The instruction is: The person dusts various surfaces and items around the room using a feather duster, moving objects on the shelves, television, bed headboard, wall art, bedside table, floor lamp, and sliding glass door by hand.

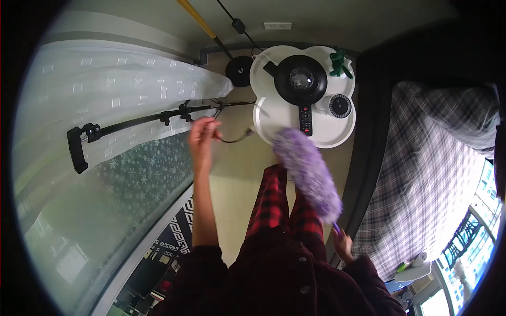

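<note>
My left hand (203, 134) is raised left of the white side table, its fingers pinched on a short dark cable (232, 140). The cable's free end, with a small connector, hangs near the table rim. Low on the right, my right hand (343, 246) grips the purple handle of a fluffy duster (308, 174). The duster's lilac head slants up and left across my legs, and its tip reaches the front edge of the side table (271, 124). A black remote control (305, 121) lies on the table just beyond that tip.
On the table are a round black device with a clear dome (301, 79), a cylinder with a dark grille top (340, 106) and a green ornament (340, 63). A black stand arm (142, 121) crosses white curtains (132, 71) at left. A plaid-covered bed (411, 174) lies right.
</note>
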Available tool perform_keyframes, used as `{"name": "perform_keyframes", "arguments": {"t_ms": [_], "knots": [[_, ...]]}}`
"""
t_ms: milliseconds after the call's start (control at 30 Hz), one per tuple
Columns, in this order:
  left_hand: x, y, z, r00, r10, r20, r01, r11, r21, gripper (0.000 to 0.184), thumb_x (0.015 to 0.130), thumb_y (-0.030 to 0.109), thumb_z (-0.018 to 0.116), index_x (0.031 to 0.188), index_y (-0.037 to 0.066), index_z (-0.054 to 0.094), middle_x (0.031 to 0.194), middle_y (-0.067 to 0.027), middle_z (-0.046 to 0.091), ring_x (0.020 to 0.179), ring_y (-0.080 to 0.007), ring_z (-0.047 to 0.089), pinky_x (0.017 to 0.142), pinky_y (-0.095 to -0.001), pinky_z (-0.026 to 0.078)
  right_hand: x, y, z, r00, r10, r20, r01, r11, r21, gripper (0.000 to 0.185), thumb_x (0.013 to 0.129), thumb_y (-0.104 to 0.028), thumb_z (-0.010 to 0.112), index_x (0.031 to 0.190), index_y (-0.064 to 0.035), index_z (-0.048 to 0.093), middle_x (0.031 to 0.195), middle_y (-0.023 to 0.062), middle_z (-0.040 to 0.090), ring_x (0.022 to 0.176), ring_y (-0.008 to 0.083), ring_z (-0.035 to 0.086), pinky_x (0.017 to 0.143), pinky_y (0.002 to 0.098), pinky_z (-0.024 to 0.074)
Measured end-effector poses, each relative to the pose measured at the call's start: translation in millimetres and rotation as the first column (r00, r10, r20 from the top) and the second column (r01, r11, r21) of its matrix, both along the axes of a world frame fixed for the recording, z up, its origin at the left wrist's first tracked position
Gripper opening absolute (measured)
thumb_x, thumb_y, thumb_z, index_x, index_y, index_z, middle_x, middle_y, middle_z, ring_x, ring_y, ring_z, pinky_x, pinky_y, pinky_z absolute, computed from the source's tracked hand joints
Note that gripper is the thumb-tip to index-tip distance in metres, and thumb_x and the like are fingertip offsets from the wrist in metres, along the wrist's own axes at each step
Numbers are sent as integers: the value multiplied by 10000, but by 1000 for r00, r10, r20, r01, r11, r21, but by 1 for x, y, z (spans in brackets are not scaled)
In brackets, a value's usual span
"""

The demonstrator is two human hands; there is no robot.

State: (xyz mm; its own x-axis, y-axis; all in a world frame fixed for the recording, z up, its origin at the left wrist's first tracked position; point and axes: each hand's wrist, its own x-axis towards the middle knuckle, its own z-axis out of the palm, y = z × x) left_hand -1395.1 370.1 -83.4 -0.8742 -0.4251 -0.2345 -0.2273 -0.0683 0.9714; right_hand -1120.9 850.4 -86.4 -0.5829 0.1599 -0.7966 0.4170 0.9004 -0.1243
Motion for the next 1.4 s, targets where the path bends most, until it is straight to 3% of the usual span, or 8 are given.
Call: {"name": "perform_keyframes", "arguments": {"t_ms": [167,400,467,600,733,800,1233,1400], "knots": [[-16,52,-110,968,-196,155,173,973,151,142,848,118,556,967,42,544,847,-63,620,619,-88,549,547,-218,434,38,33,74,973,-197,-121,184,976,-113,339,869,-372,474,846,-42,548,576,186,528,548,374,556,477,442,400],[-51,102,-143,978,-157,139,210,712,-671,232,751,1,561,978,47,565,1006,-131,555,925,-267,548,774,-362,450,28,7,49,985,-130,-113,105,973,-208,323,846,-350,542,762,-41,493,560,185,519,538,379,553,465,434,392],[-49,140,-121,997,-77,23,48,336,-941,284,745,42,576,1027,60,540,1098,-129,483,984,-289,504,776,-433,427,23,2,56,952,-273,-136,230,935,-268,312,861,-332,522,760,-38,490,556,183,514,535,379,551,460,425,392],[-42,216,-126,782,-182,597,604,461,-650,438,792,152,529,1190,49,378,1087,-148,461,1003,-309,482,822,-431,419,32,21,56,963,-202,-181,165,966,-198,293,873,-306,503,762,-35,496,576,180,521,546,369,559,478,415,402],[-34,230,-146,744,-134,655,545,688,-479,522,785,70,491,1262,18,288,1112,-182,445,1033,-353,467,843,-439,407,12,24,59,965,-225,-135,193,957,-214,301,871,-315,499,765,-33,498,590,186,525,555,380,555,487,424,405],[-10,207,-131,935,-188,301,329,777,-536,607,758,-24,456,1313,-2,212,1146,-220,422,1047,-395,456,848,-441,407,4,21,41,972,-137,-190,87,965,-249,305,869,-325,496,779,-34,504,589,196,525,577,394,554,494,436,406],[-16,156,-115,916,-90,392,401,265,-877,803,661,60,677,1335,22,243,1163,-177,394,1068,-324,440,878,-399,412,44,45,55,963,-261,-68,259,965,-45,387,862,-425,461,841,-55,571,612,198,558,609,372,578,520,454,415],[-61,207,-60,892,-443,-95,307,746,-592,785,659,32,679,1320,13,254,1311,-188,301,1217,-354,298,995,-397,318,-12,22,19,955,126,-269,-106,991,86,338,832,-396,535,744,-71,506,498,173,513,464,391,528,416,475,385]]}}
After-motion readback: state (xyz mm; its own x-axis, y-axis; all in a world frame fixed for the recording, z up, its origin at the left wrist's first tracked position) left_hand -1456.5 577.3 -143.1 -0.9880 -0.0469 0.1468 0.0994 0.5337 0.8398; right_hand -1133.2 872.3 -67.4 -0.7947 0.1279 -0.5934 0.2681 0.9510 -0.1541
